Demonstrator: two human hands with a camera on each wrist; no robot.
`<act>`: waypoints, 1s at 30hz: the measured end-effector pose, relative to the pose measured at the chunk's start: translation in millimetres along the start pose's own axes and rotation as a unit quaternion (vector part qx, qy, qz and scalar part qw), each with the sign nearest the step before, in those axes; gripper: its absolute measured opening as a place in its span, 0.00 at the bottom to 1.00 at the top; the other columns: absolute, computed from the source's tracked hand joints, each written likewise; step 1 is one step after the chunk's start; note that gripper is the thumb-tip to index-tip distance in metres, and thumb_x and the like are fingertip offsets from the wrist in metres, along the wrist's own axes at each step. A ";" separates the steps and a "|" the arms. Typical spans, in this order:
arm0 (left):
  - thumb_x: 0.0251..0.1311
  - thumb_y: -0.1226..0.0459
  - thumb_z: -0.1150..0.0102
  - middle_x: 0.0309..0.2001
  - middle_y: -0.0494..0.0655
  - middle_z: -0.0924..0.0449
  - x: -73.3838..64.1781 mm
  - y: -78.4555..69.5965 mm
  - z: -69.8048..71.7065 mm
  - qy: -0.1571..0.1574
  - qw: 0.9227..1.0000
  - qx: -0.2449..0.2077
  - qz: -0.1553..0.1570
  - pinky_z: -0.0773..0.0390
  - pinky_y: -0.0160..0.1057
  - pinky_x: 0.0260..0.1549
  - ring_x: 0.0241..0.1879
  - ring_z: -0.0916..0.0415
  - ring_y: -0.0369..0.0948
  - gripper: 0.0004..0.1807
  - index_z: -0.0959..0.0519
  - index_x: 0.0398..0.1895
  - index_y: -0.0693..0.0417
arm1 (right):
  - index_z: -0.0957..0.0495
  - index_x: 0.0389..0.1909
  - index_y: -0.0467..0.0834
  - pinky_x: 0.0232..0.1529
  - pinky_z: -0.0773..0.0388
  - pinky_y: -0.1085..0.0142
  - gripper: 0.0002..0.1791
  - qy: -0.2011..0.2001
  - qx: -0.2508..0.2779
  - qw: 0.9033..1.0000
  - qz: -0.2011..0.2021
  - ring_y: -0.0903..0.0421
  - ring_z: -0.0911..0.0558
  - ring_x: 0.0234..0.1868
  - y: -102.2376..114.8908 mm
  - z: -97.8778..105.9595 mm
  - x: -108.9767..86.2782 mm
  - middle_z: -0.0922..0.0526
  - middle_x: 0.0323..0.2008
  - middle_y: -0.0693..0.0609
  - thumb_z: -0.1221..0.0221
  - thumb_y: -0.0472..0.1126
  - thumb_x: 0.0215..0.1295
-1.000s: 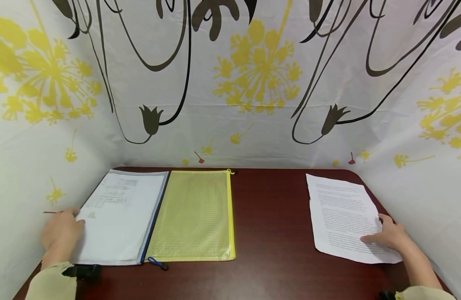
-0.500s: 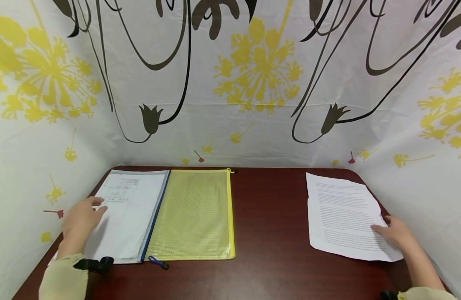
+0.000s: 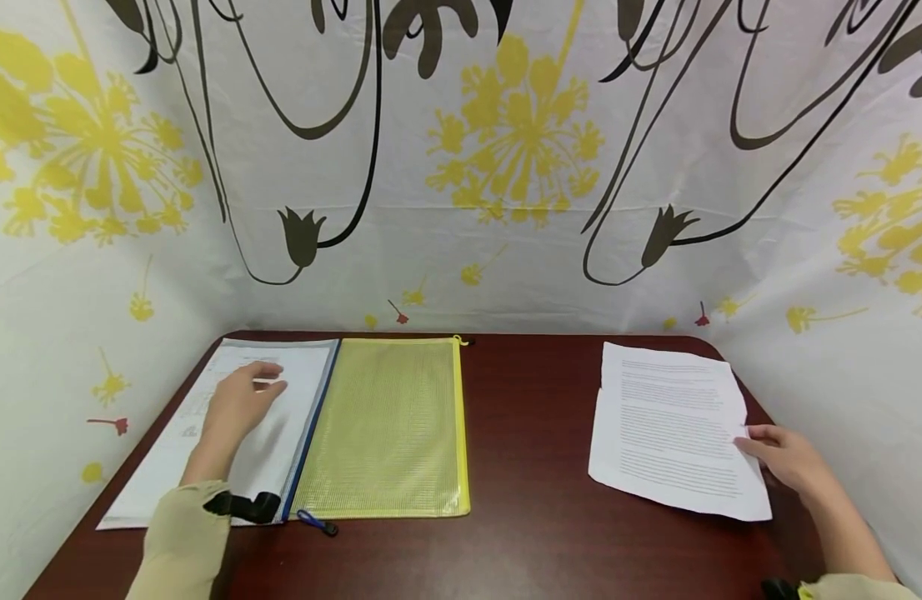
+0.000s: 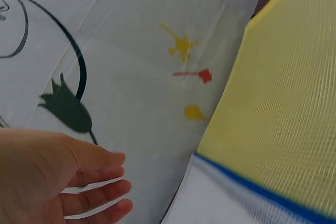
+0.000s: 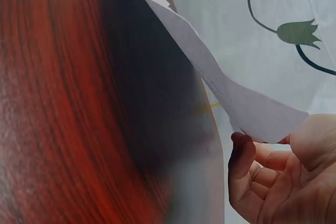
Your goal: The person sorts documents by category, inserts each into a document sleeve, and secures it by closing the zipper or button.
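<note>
At the right of the head view, my right hand [image 3: 787,458] pinches the side edge of a sheet of printed paper [image 3: 671,425] between thumb and fingers. The right wrist view shows that same sheet [image 5: 257,106] raised off the tabletop on the side of the hand. On the left, my left hand [image 3: 236,404] hovers over white paper [image 3: 179,479] with faint print, its fingers loosely bent and holding nothing. This paper lies along a blue-edged mesh zipper pouch [image 3: 318,408], mostly covering it.
A yellow mesh zipper pouch [image 3: 393,429] lies flat beside the blue edge. A blue cord with a dark zipper pull [image 3: 314,523] hangs at the near end. The dark red table [image 3: 528,467] meets a patterned cloth [image 3: 461,283] behind and at both sides.
My left hand has left the white paper's left edge and moved rightward and farther back above it. My right hand has shifted the printed sheet slightly left.
</note>
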State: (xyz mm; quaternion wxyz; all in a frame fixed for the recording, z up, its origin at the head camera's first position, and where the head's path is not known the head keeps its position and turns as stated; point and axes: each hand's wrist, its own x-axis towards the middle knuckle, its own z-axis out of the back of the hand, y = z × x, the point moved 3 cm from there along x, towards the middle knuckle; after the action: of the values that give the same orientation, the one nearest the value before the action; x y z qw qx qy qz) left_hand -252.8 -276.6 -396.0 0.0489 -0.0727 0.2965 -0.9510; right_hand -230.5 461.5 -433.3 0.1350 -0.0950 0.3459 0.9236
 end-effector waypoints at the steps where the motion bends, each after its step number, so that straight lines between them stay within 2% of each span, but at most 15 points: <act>1: 0.71 0.59 0.47 0.61 0.65 0.24 0.8 -5.2 -2.6 0.003 1.000 -0.010 -0.006 0.23 0.61 0.52 0.59 0.26 0.62 0.22 0.26 0.62 0.63 | 0.42 0.63 0.21 0.30 0.23 0.66 0.39 0.000 0.004 1.000 0.002 0.60 0.24 0.33 1.0 -0.2 -0.3 0.20 0.44 0.32 0.49 0.55 0.74; 5: 0.71 0.60 0.46 0.60 0.64 0.23 4.9 -24.4 -13.6 0.014 0.999 -0.042 -0.030 0.22 0.59 0.53 0.59 0.25 0.62 0.20 0.25 0.60 0.63 | 0.41 0.62 0.22 0.30 0.23 0.65 0.37 -0.005 0.014 1.000 0.003 0.60 0.24 0.32 4.0 -0.9 -1.5 0.17 0.39 0.43 0.49 0.53 0.75; 12: 0.70 0.60 0.45 0.58 0.62 0.21 11.1 -49.7 -34.5 0.033 0.994 -0.082 -0.058 0.20 0.56 0.53 0.57 0.22 0.59 0.20 0.25 0.60 0.62 | 0.39 0.60 0.23 0.30 0.23 0.65 0.34 -0.004 0.019 1.000 0.004 0.60 0.24 0.32 4.1 -2.4 -0.9 0.17 0.35 0.53 0.49 0.52 0.75; 14: 0.70 0.60 0.45 0.57 0.62 0.20 12.1 -55.8 -40.9 0.038 0.993 -0.092 -0.067 0.20 0.56 0.53 0.56 0.22 0.58 0.20 0.24 0.60 0.62 | 0.39 0.60 0.23 0.30 0.23 0.65 0.33 -0.005 0.017 1.000 0.004 0.60 0.24 0.33 3.8 -2.7 -0.7 0.18 0.35 0.50 0.50 0.52 0.75; 21: 0.68 0.60 0.42 0.55 0.60 0.18 14.5 -78.8 -68.3 0.064 0.986 -0.136 -0.078 0.19 0.53 0.54 0.55 0.20 0.56 0.20 0.24 0.59 0.61 | 0.36 0.56 0.24 0.33 0.30 0.66 0.30 -0.021 -0.016 0.999 0.020 0.52 0.26 0.39 4.2 -3.2 -3.4 0.23 0.45 0.29 0.52 0.50 0.75; 26: 0.66 0.62 0.39 0.56 0.60 0.19 15.0 -93.7 -91.8 0.093 0.977 -0.176 -0.074 0.18 0.51 0.53 0.55 0.20 0.55 0.21 0.24 0.59 0.63 | 0.39 0.60 0.22 0.32 0.27 0.65 0.32 -0.019 -0.007 1.000 0.012 0.54 0.25 0.37 4.3 -5.1 -3.9 0.25 0.46 0.27 0.53 0.50 0.75; 30: 0.63 0.62 0.36 0.55 0.57 0.18 15.5 -102.4 -111.1 0.104 0.973 -0.197 -0.065 0.18 0.50 0.54 0.55 0.19 0.54 0.24 0.25 0.60 0.61 | 0.41 0.62 0.22 0.32 0.25 0.65 0.36 -0.015 0.009 1.000 -0.003 0.55 0.25 0.36 2.6 -6.6 -1.9 0.25 0.47 0.27 0.52 0.53 0.75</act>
State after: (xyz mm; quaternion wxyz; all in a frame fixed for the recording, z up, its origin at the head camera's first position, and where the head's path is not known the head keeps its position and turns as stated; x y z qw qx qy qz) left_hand -291.8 -132.9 -426.1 -0.0590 -0.0005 0.4766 -0.8771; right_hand -228.9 454.9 -436.1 0.1438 -0.0813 0.3518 0.9214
